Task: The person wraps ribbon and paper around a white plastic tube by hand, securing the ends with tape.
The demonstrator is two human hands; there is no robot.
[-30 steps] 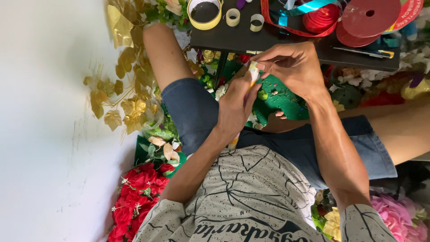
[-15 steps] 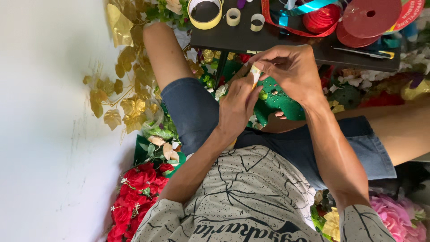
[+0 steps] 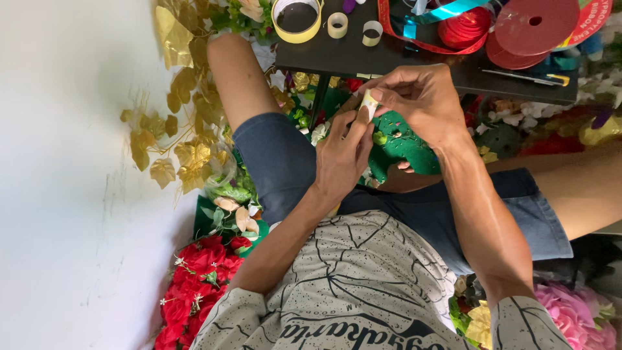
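Tape piece (image 3: pixel 368 104) is pinched between the fingertips of the left hand (image 3: pixel 342 155) and right hand (image 3: pixel 424 104), over green foam (image 3: pixel 405 146). Sticking to the fingers or folding onto itself is likely if the pinch slackens.

The person wears a grey short-sleeved T-shirt (image 3: pixel 363 291) printed with thin black lines and lettering, and blue denim shorts (image 3: pixel 278 162); both forearms are bare.

Black table (image 3: pixel 363 55), tape rolls (image 3: pixel 337 24); red ribbon spools (image 3: pixel 534 26)

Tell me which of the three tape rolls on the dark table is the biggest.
The yellow tape roll at the left end of the dark table. It is much wider than the two small pale rolls beside it.
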